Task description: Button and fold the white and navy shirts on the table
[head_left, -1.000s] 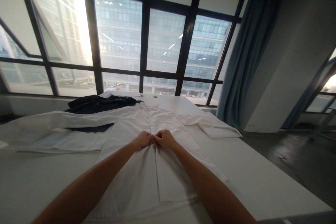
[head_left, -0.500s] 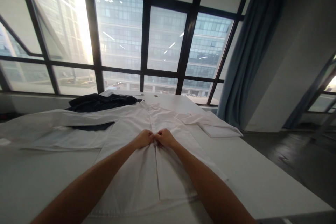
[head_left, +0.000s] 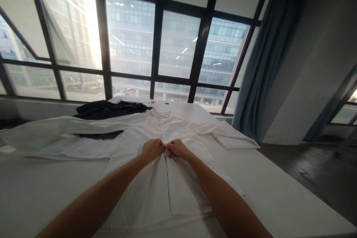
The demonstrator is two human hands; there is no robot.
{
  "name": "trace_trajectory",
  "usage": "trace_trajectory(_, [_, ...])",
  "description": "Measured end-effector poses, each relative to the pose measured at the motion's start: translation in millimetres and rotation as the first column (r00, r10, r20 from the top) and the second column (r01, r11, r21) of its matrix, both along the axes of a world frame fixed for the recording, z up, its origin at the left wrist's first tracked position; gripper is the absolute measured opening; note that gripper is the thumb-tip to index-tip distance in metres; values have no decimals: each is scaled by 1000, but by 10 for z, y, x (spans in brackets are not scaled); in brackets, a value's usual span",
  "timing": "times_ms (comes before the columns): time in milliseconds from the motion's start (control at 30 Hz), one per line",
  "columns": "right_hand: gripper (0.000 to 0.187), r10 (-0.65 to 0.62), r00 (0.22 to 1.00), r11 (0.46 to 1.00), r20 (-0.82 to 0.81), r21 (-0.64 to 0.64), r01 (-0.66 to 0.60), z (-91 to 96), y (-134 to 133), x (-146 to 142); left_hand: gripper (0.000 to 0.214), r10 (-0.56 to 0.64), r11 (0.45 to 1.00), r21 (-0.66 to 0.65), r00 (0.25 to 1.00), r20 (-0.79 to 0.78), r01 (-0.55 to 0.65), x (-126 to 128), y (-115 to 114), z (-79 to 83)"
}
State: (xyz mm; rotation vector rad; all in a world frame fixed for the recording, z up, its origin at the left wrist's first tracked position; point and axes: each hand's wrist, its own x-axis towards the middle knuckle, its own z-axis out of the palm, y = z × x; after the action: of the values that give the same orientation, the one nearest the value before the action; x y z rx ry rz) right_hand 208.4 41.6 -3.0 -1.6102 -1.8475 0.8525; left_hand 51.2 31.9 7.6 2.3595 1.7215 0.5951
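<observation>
left hand [head_left: 152, 148] pinches white shirt [head_left: 181, 189] front | right hand [head_left: 177, 148] pinches it too, at 3 o'clock, touching | risk: thin cloth may slip, fronts misalign

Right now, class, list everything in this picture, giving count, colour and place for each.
white shirt: one, white, spread flat on the table, sleeves out sideways
dark garment: one, near black, crumpled at the far left, partly under a sleeve
table: one, white, beneath the clothes
window: one, dark-framed, behind the table
curtain: one, grey-blue, right of the window
left hand: one, bare, pinching the shirt's front opening
right hand: one, bare, pinching the same opening, beside the left hand
</observation>
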Motion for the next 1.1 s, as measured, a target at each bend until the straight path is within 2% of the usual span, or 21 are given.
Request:
trace_trajectory(67, [24, 0, 994, 999, 108, 45, -5, 42, -24, 12, 28, -29, 997, 69, 1000, 2, 29, -12, -11, -22])
trace_trajectory(133, [20, -61, 963, 983, 262, 182, 12, 89, -49, 60, 34, -138, 983, 116, 990, -33, 140, -27, -9, -66])
trace_trajectory(200, [21, -112, 928, 952, 356, 306, -2, 127, -67, 153, 37, -273, 954, 95, 956, -108, 283, -54, 2, -119])
trace_trajectory(233, [28, -93, 918, 946, 386, 321, -40, 140, -73, 213, 39, -326, 940, 53, 934, -144, 336, -73, 7, -142])
trace_trajectory(300, [51, 38, 894, 955, 447, 248, -164, 161, -80, 343, 47, -394, 919, -53, 899, -190, 391, -127, 8, -163])
trace_trajectory(400, [93, 277, 805, 949, 525, -20, -313, 195, -105, 490, 62, -460, 886, -183, 859, -223, 427, -223, -34, -113])
trace_trajectory(467, [116, 349, 764, 935, 543, -141, -327, 216, -152, 529, 69, -478, 875, -212, 849, -224, 436, -272, -94, -54])
trace_trajectory(533, [128, 356, 759, 933, 546, -154, -326, 214, -229, 535, 65, -487, 870, -197, 848, -210, 451, -296, -171, -17])
trace_trajectory(667, [112, 346, 779, 933, 523, -105, -344, 157, -366, 552, 60, -598, 801, -174, 773, -211, 572, -302, -326, -44])
trace_trajectory(733, [105, 372, 784, 922, 497, -98, -375, 153, -347, 609, 62, -637, 770, -208, 740, -213, 603, -312, -381, -62])
trace_trajectory(800, [86, 377, 811, 917, 446, -58, -395, 180, -239, 717, 63, -647, 762, -229, 734, -209, 606, -331, -416, -63])
trace_trajectory(867, [60, 252, 883, 952, 395, 62, -299, 218, -64, 884, 63, -641, 767, -219, 740, -203, 603, -351, -433, -61])
trace_trajectory(933, [45, -42, 938, 975, 343, 219, -37, 248, 132, 1111, 62, -626, 779, -192, 755, -195, 596, -365, -438, -67])
trace_trajectory(967, [40, -214, 929, 950, 303, 287, 125, 258, 224, 1244, 61, -621, 784, -181, 761, -190, 594, -367, -437, -74])
trace_trajectory(1033, [34, -486, 846, 847, 218, 356, 395, 273, 381, 1534, 61, -617, 786, -171, 766, -179, 594, -364, -437, -84])
trace_trajectory(1100, [33, -610, 785, 750, 108, 401, 527, 292, 502, 1825, 61, -614, 789, -169, 771, -167, 591, -354, -440, -80])
